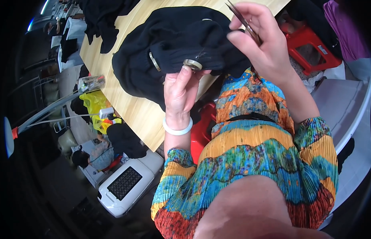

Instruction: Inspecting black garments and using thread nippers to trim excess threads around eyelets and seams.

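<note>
My left hand [180, 88] pinches the edge of a black knitted garment [141, 44] between thumb and fingers, right at a round, gold-rimmed button [192, 64]. Fine loose threads stand up beside that button. More pale-rimmed buttons show farther along the cloth. Raised to the right of the garment, my right hand [262, 42] is closed around slim, dark metal thread snips [244, 22], their narrow points up and away from the cloth. A pale bangle [177, 126] circles my left wrist.
The garment lies on a light wooden table [127, 111]. More black cloth [99, 20] rests at its far left corner. Past the left edge hang a yellow bag [95, 107] and a lamp arm. A red stool [313, 49] stands right; a co-worker [98, 156] sits lower left.
</note>
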Demonstrator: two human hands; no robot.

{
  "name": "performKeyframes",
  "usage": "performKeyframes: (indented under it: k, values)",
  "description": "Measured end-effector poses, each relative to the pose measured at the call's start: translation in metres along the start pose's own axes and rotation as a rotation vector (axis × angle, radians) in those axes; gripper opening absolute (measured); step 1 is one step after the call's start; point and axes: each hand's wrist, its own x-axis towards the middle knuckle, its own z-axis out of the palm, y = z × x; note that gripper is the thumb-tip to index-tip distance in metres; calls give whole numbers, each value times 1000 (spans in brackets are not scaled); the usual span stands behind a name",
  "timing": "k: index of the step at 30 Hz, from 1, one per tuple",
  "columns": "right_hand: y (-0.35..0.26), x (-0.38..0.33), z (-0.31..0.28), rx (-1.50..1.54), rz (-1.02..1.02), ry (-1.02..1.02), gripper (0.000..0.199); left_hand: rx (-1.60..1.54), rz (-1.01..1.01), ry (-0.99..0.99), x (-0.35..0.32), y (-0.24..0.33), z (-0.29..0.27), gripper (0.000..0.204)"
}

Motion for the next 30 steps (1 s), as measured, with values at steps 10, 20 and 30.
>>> performKeyframes:
  k: [10,20,30]
  values:
    - [-20,-40,15,144,318,-246,19,131,100,12,-4,-4,-9,28]
    - [-13,-40,21,15,243,-200,18,132,115,-31,-7,-2,-2,24]
    - [-10,-39,26,-15,206,-180,18,88,113,-38,-6,-5,-8,29]
